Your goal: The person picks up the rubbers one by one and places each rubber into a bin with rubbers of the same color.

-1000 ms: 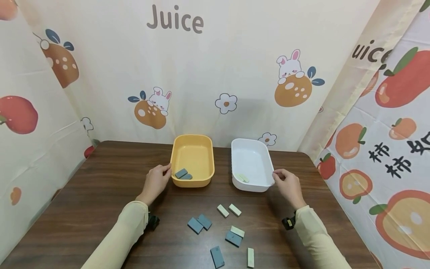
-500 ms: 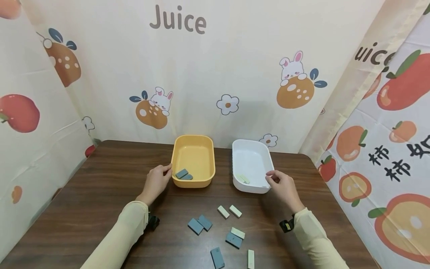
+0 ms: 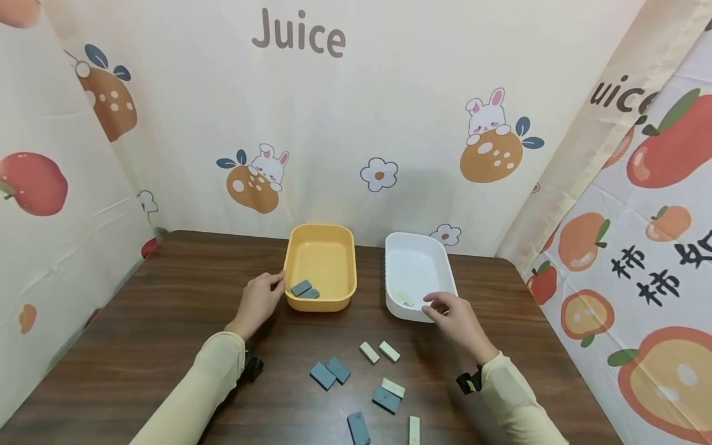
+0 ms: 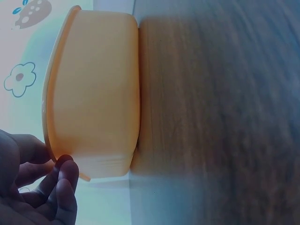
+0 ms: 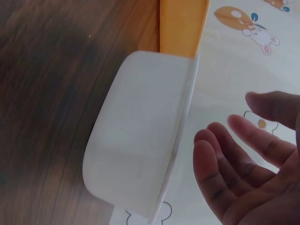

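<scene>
My left hand [image 3: 259,303] pinches the near left rim of a yellow plastic tub [image 3: 319,305]; the left wrist view shows thumb and fingertips meeting at the tub's edge [image 4: 93,89]. Two blue-grey blocks [image 3: 301,287] lie inside, at its near left corner. Over the near right corner of a white tub [image 3: 408,312] hovers my right hand [image 3: 458,321], holding nothing. Its fingers are loosely bent and apart from the rim in the right wrist view [image 5: 248,159]. Pale green blocks [image 3: 403,298] lie in the white tub's near left part.
Several blue-grey blocks [image 3: 322,376] and several pale green blocks [image 3: 389,351] are scattered on the brown wooden table [image 3: 183,296] in front of the tubs. One pale block [image 3: 392,387] touches a blue-grey block [image 3: 386,400]. A printed curtain [image 3: 334,111] hangs behind the table.
My right hand has come off the white tub's right rim and moved left and toward me, over its near corner. The left hand stays at the yellow tub.
</scene>
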A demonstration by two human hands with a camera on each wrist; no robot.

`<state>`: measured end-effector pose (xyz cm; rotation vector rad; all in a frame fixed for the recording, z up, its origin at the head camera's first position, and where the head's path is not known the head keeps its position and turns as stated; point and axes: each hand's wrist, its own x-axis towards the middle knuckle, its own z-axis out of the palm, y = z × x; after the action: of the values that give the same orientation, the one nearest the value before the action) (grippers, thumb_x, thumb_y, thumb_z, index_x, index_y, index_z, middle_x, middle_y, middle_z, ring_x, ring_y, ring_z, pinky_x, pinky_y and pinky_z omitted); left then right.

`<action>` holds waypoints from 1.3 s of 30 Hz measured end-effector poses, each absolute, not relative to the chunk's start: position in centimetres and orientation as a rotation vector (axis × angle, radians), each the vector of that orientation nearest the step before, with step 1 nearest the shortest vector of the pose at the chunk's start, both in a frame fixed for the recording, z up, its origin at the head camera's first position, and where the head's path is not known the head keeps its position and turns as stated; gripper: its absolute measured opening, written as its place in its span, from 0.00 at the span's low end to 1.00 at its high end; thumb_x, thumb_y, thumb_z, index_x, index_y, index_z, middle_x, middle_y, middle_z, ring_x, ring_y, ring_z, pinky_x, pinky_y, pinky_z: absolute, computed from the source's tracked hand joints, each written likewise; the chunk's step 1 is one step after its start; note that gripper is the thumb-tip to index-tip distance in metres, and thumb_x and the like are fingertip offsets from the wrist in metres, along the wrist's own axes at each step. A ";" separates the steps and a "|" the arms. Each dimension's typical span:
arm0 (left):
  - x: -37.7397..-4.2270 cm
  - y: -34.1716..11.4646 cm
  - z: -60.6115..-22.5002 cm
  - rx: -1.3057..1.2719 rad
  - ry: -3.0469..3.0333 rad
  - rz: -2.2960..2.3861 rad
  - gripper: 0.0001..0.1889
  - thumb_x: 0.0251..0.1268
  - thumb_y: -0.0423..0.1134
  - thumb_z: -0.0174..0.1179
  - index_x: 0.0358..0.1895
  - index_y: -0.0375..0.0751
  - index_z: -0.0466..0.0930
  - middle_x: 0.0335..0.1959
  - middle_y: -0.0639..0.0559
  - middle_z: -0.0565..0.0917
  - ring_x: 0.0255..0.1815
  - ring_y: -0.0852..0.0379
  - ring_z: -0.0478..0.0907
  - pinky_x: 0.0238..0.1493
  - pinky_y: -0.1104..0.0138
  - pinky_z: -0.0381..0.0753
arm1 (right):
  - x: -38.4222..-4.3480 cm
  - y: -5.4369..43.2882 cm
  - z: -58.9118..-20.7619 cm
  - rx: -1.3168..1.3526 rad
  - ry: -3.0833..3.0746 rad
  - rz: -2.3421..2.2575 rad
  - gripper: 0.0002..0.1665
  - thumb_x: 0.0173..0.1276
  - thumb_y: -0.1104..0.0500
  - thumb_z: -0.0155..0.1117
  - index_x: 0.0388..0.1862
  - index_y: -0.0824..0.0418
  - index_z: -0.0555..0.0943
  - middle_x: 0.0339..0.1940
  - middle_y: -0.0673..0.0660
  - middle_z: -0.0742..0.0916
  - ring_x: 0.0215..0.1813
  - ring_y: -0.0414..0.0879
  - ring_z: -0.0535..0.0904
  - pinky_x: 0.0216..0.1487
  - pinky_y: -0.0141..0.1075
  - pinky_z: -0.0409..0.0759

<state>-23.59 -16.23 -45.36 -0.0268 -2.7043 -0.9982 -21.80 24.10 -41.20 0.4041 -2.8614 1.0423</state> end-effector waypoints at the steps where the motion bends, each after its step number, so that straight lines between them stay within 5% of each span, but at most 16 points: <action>1: -23.6 -16.2 -45.4 -0.028 -2.706 -0.995 0.18 0.69 0.37 0.57 0.58 0.33 0.80 0.39 0.38 0.85 0.25 0.51 0.70 0.28 0.64 0.69 | -21.7 24.0 -41.3 0.426 -2.868 1.038 0.14 0.65 0.60 0.66 0.47 0.66 0.83 0.33 0.56 0.86 0.35 0.44 0.78 0.36 0.31 0.78; 18: -23.5 -16.2 -45.5 -0.007 -2.699 -0.995 0.18 0.68 0.37 0.58 0.58 0.34 0.80 0.40 0.39 0.85 0.28 0.50 0.73 0.31 0.64 0.71 | -21.0 22.2 -43.4 0.808 -2.917 0.970 0.11 0.62 0.59 0.70 0.42 0.62 0.84 0.31 0.48 0.84 0.33 0.34 0.75 0.35 0.30 0.75; 39: -23.8 -15.9 -45.5 0.015 -2.711 -1.015 0.18 0.69 0.37 0.58 0.58 0.35 0.80 0.37 0.41 0.84 0.27 0.51 0.71 0.30 0.64 0.69 | -21.3 21.0 -45.0 0.994 -3.061 0.882 0.19 0.58 0.58 0.73 0.48 0.63 0.83 0.37 0.54 0.82 0.37 0.44 0.76 0.34 0.31 0.74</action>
<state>-23.84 -15.88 -45.48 0.0152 -2.7114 -1.0152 -21.35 21.04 -45.00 0.9936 -3.0610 0.8822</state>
